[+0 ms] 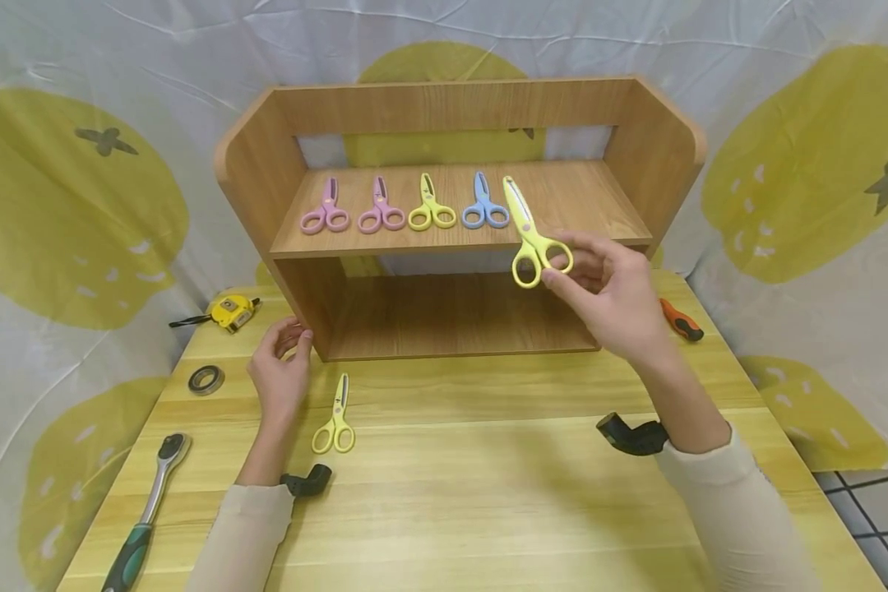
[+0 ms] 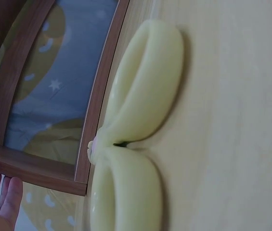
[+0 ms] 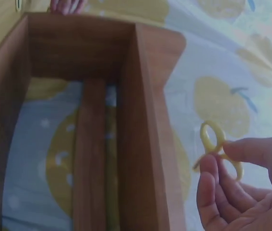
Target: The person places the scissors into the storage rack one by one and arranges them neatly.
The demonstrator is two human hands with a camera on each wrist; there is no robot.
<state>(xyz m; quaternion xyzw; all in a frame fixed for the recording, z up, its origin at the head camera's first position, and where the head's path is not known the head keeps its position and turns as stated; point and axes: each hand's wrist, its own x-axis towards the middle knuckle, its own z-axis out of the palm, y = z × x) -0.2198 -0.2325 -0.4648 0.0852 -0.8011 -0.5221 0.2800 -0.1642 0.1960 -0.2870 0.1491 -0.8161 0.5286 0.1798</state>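
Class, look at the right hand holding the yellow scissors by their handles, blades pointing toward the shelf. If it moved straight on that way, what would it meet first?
Probably the upper shelf board: the right hand aims the yellow scissors over its bare stretch beside the blue scissors. Depth is unclear.

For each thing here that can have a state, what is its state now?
Right hand: pinches the held yellow scissors by one handle loop, in front of the upper shelf.
Held yellow scissors: blades closed, tip pointing up.
Left hand: fingers against the shelf unit's lower left corner.
Yellow scissors on the table: closed, lying flat, untouched.
Four scissors on the shelf: closed, in a row.
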